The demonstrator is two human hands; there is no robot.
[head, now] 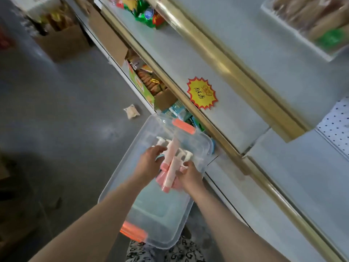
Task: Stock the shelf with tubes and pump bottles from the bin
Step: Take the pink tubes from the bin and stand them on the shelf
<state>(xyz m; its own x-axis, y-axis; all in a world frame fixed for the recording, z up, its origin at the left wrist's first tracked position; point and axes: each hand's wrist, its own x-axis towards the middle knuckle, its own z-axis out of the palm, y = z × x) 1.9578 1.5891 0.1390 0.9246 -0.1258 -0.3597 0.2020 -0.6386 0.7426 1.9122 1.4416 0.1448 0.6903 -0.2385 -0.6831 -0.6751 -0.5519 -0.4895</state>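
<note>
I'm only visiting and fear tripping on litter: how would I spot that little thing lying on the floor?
Find the clear plastic bin with orange latches, then look past its far corner to the grey floor beside the base of the shelf. A small pale crumpled packet lies there alone, whereas the snacks sit packed in cardboard boxes.

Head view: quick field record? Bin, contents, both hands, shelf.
bin: clear plastic, orange latches, no lid on, beside the shelf
contents: pink tubes, white pump bottles
left hand: on the pump bottles, grip unclear
right hand: holds pink tubes
shelf: gold edge strip, yellow starburst price tag
</note>
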